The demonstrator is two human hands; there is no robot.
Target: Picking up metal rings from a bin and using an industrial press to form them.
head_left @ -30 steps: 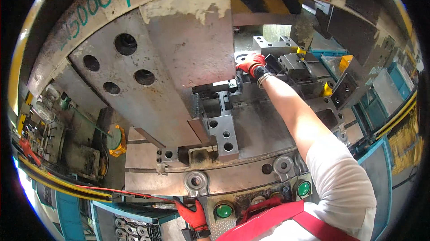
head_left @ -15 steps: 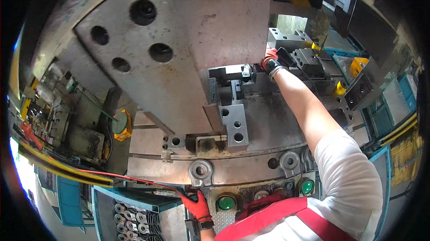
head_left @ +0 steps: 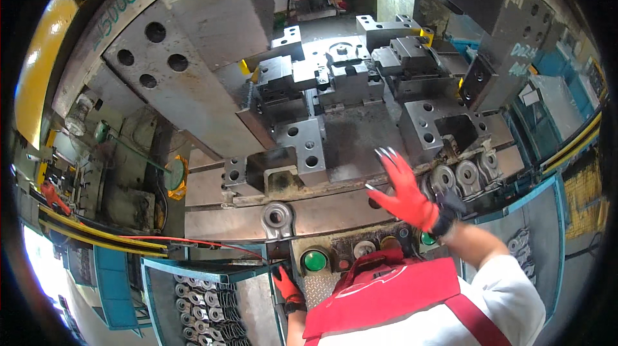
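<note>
My right hand point(head_left: 407, 196), in a red glove with worn pale fingertips, hangs open over the front of the press bed, fingers spread and holding nothing. Just beyond it lies a steel die block with holes point(head_left: 421, 128). Ring-ended metal parts point(head_left: 468, 177) stand in a row along the ledge beside that hand. Another ring-ended part point(head_left: 277, 217) rests alone on the ledge further left. Low at the front, my left hand point(head_left: 290, 289), also red-gloved, is closed around something dark by the end of a red hose point(head_left: 212, 241); its fingers are partly hidden. Further in, a round piece point(head_left: 342, 52) sits on the central die.
A heavy steel column point(head_left: 187, 101) rises at left, another point(head_left: 499, 50) at right. Green buttons point(head_left: 315, 260) sit on the panel before me. A blue-edged bin point(head_left: 187, 269) holds many ring-ended parts at lower left; another bin point(head_left: 547, 217) stands right.
My right arm has drawn back from deep inside the die area to the front edge, its hand now spread. The view has shifted, showing more of the dies. My left hand stays low by the hose.
</note>
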